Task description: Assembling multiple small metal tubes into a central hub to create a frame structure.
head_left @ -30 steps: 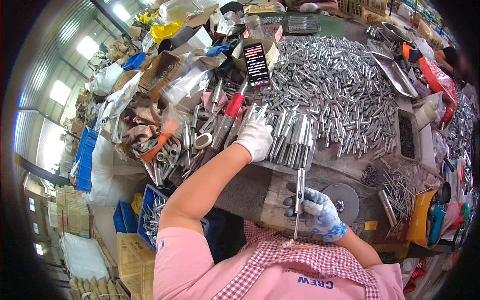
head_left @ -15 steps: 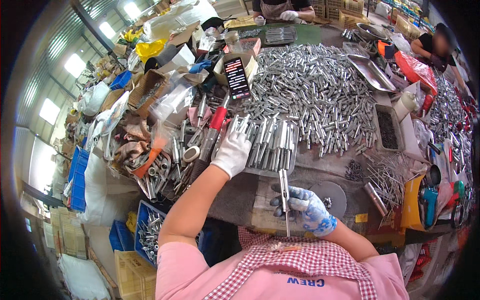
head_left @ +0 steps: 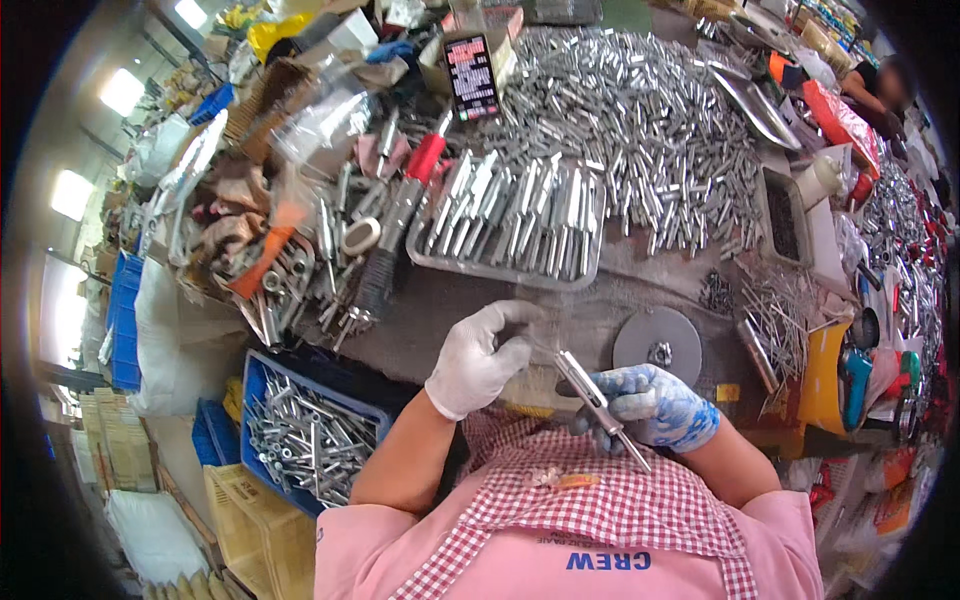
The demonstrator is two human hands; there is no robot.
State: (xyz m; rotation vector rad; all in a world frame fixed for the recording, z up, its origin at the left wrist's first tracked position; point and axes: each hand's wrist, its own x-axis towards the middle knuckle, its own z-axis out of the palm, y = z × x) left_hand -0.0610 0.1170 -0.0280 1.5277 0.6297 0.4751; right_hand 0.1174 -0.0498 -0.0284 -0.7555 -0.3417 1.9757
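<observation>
Item: metal rod (head_left: 603,408), slim, silver, held at lower centre of the frame, slanting from upper left to lower right, just in front of the chest.

Right hand (head_left: 655,405), blue-speckled glove: grip closed round the rod's middle, the lower tip left free.

Left hand (head_left: 480,355), white glove: fingers curled at the rod's upper end, thumb and forefinger pinched together there. Whether a small part is held between them cannot be told.

Step in hand, as judged: a single rod is being worked at its upper end with both hands, a fitting or checking step, over the near edge of the table (head_left: 440,310).

Next move, as judged: a steady hold by the right hand and fine alignment by the left fingertips at the rod's end are called for.

Nearby: tray (head_left: 500,268) of like rods, upper centre, beyond the hands. Loose heap of rods (head_left: 650,130), upper right. Grey disc (head_left: 657,340), just beyond the right hand. Blue crate (head_left: 262,370) of metal parts, lower left, below the table edge. Red-handled tool (head_left: 425,160), upper centre left. Phone (head_left: 470,75), top centre.
</observation>
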